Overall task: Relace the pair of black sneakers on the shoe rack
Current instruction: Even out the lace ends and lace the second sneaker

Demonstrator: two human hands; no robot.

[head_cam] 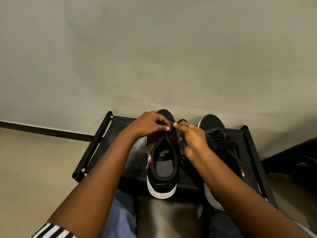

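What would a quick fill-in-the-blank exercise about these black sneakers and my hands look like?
The black fabric-topped shoe rack holds ____ black low-top sneakers. The left hand and right hand both pinch the thin black lace over the open sneaker on the person's ____ side. That sneaker and its laced twin both have thick soles coloured ____.

Missing words: two; left; white.

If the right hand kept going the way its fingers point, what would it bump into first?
Probably the left hand: the right hand points at its fingertips, almost touching, and both seem to be pinching the black lace above the sneaker. Depth is hard to judge.
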